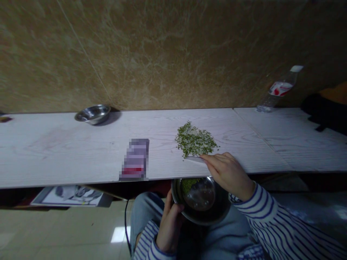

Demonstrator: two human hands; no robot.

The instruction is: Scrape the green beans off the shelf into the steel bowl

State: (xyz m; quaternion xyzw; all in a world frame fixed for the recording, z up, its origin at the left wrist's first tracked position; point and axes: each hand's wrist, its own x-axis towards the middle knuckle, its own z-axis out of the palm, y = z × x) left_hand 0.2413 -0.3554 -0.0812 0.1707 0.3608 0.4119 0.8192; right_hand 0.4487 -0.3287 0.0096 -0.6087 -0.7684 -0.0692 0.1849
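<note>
Small green beans (195, 141), probably mung beans, lie spread in a loose patch on the white wood-grain table (233, 137). My right hand (230, 175) pinches a thin, flat, pale piece (195, 159) whose edge rests at the near side of the patch; its exact kind is unclear. Below the table's front edge, my left hand (171, 220) grips the left rim of a steel bowl (207, 218), thumb over the rim. More green beans (187, 186) have gathered at the far left inside this tilted bowl. My right forearm hides part of its right side.
A second steel bowl (93, 115) stands by the wall at left. The blurred-out phone-shaped object (135, 159) lies near the front edge. A plastic bottle (279, 90) and a dark bag-like item (325, 112) are at right. Under the table sits an open drawer or box (73, 196).
</note>
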